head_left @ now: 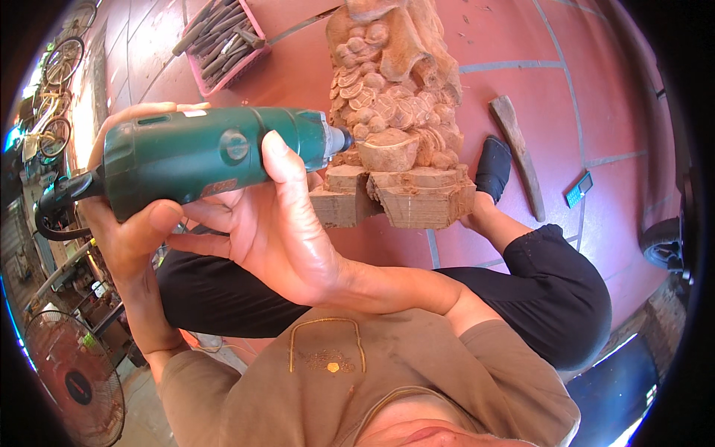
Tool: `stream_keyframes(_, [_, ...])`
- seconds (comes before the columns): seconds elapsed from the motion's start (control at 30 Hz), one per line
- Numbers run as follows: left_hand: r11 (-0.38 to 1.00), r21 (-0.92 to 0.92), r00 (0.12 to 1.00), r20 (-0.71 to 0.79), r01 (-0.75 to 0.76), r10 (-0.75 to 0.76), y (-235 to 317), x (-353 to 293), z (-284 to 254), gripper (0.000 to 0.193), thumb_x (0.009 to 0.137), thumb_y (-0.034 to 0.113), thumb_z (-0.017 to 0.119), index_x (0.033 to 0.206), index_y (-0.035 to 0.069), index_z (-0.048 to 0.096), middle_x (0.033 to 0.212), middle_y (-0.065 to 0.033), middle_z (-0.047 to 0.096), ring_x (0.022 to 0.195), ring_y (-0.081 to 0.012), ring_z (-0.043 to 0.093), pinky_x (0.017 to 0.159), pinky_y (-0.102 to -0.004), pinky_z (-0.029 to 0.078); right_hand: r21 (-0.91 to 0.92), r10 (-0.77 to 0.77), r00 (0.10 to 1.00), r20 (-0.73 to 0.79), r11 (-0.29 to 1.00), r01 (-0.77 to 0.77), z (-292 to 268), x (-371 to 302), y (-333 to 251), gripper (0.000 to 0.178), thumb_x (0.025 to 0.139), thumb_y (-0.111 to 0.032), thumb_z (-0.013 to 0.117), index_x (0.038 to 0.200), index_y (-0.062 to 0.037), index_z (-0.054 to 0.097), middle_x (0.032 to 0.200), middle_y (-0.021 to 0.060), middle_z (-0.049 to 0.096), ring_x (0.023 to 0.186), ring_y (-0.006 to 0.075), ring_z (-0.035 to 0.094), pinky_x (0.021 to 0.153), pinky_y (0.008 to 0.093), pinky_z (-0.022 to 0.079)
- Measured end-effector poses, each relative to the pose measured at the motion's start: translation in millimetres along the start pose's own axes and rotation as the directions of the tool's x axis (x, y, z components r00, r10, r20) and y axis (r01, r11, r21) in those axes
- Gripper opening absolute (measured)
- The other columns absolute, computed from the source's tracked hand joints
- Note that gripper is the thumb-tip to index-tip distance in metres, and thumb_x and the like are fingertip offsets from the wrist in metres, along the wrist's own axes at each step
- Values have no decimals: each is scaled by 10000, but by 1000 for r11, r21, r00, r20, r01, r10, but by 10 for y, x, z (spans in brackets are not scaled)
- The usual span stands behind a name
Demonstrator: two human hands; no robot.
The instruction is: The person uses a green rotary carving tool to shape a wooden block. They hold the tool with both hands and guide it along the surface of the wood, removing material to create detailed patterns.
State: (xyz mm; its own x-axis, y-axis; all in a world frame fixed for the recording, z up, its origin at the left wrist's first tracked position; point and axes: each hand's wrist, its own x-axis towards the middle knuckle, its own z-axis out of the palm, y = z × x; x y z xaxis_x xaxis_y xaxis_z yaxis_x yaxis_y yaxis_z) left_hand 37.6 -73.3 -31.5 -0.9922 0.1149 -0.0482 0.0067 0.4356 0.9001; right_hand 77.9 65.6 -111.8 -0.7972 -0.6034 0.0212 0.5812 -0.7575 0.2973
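Observation:
A dark green electric die grinder lies sideways in front of me, its black-tipped nose pointing right. My left hand is wrapped around its rear end, near the black cord. With the thumb on its front part and the fingers curled beneath, my right hand grips it too. Just beyond the nose stands a carved block of brown wood, covered with coin shapes, round lumps and a bowl-like form. The grinder's nose overlaps the carving's left edge; I cannot tell whether they touch.
A pink basket full of chisel-like tools sits at the far left. A wooden mallet and a small blue phone lie on the red tiles to the right. At the lower left is a fan. My legs flank the carving.

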Motion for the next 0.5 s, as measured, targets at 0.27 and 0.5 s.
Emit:
stream_keyframes(0.27, [988, -108, 993, -13, 113, -115, -119, -74, -22, 898, 649, 429, 845, 1299, -57, 459, 1257, -230, 583, 1153, -310, 597, 998, -416, 474, -126, -9, 999, -50, 992, 3, -75, 38, 24, 689, 965, -628, 407, 1456, -151, 331, 1371, 87, 515, 1248, 261, 527, 1023, 503, 437])
stream_keyframes(0.5, [906, -305, 951, -12, 292, -310, -352, -268, -51, 906, 665, 450, 803, 1355, 1, 424, 1371, -255, 491, 1265, -326, 508, 1101, -457, 368, -105, -53, 985, -163, 994, 36, -186, 22, 116, 569, 992, -490, 485, 1419, -131, 370, 1348, 83, 522, 1248, 254, 525, 1036, 481, 443])
